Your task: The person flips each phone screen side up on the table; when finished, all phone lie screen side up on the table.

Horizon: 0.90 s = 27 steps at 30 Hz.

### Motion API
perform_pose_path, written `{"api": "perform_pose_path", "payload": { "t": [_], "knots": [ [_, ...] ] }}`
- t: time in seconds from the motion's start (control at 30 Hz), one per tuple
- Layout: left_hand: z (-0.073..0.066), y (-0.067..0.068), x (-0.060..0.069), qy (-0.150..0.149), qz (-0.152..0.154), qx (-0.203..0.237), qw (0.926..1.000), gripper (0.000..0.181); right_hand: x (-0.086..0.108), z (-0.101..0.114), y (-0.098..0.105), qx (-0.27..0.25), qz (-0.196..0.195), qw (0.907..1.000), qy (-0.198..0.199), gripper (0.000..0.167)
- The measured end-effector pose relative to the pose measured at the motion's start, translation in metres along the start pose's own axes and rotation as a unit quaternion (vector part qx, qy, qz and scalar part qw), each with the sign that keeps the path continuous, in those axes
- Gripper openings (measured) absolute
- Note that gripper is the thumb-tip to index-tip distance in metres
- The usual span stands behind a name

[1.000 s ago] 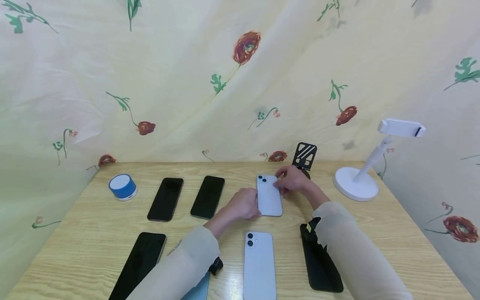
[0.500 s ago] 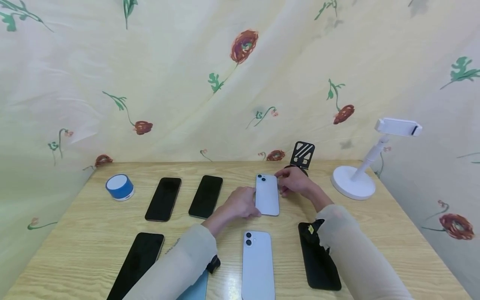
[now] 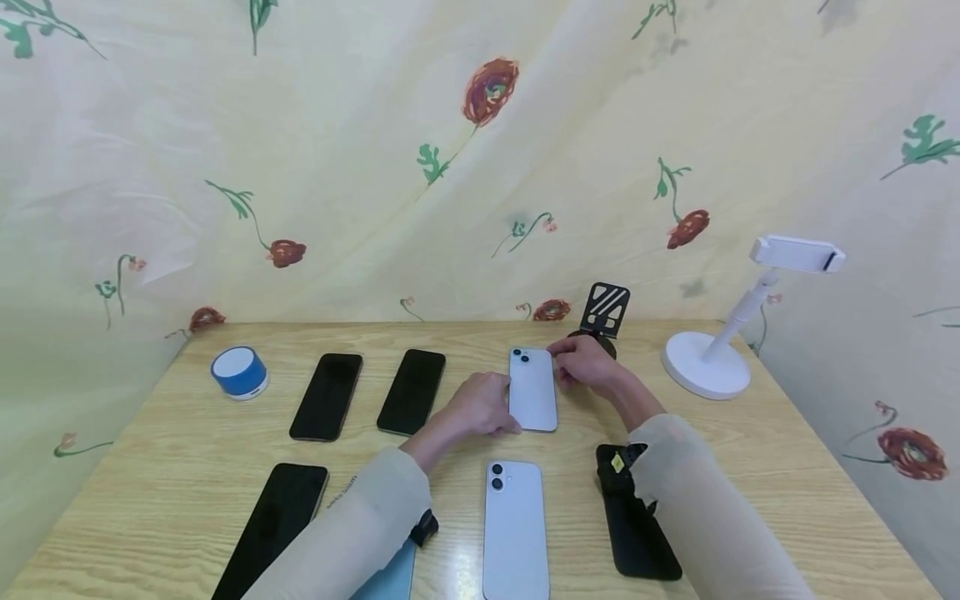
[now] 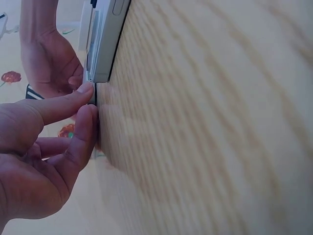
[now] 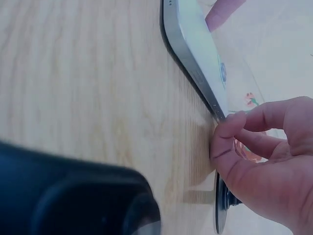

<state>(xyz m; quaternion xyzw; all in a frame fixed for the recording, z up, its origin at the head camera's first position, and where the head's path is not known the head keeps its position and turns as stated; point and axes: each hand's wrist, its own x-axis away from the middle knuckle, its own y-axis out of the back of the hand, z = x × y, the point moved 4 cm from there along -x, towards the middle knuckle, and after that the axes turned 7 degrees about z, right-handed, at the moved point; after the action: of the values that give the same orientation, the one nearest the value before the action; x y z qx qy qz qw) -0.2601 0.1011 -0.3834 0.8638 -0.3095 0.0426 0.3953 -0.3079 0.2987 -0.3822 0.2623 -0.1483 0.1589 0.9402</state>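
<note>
Between the two hands a pale phone (image 3: 533, 396) lies with its back and two lenses up. My left hand (image 3: 480, 406) is at its left edge, the thumb by the lower corner; in the left wrist view this hand (image 4: 46, 147) has curled fingers with thumb and fingertip at the edge of a phone (image 4: 108, 39). At the upper right edge is my right hand (image 3: 588, 367). The right wrist view shows that hand (image 5: 269, 156) with thumb and forefinger pinching at the corner of the phone (image 5: 195, 54); its underside there is hidden.
Two black phones (image 3: 327, 397) (image 3: 412, 392) and a blue-and-white jar (image 3: 240, 372) lie left. Nearer are a large black phone (image 3: 273, 525), a blue phone (image 3: 390, 575), a white phone (image 3: 516, 533) and a black phone (image 3: 637, 533). Black stand (image 3: 604, 310) and white stand (image 3: 708, 367) stand behind right.
The view has shifted slightly since the earliest frame. Both hands stay at the pale phone's edges, and the right hand's fingers sit a little closer to its upper right corner.
</note>
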Motion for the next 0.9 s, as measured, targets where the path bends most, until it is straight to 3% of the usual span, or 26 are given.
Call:
{"api": "perform_pose_path", "payload": {
  "t": [0.43,0.73,0.9],
  "knots": [
    [-0.001,0.001,-0.001,0.008,0.023,0.008,0.9997,0.087,0.005,-0.004,0.006,-0.054,-0.001,0.9985,-0.006,0.041],
    [0.001,0.001,0.000,0.001,0.031,0.011,0.9995,0.089,0.010,-0.010,0.011,-0.091,0.027,0.9950,0.030,0.050],
    [0.002,0.002,0.002,-0.004,0.037,0.014,0.9992,0.088,0.010,-0.009,0.010,-0.100,0.027,0.9940,0.036,0.047]
  ]
}}
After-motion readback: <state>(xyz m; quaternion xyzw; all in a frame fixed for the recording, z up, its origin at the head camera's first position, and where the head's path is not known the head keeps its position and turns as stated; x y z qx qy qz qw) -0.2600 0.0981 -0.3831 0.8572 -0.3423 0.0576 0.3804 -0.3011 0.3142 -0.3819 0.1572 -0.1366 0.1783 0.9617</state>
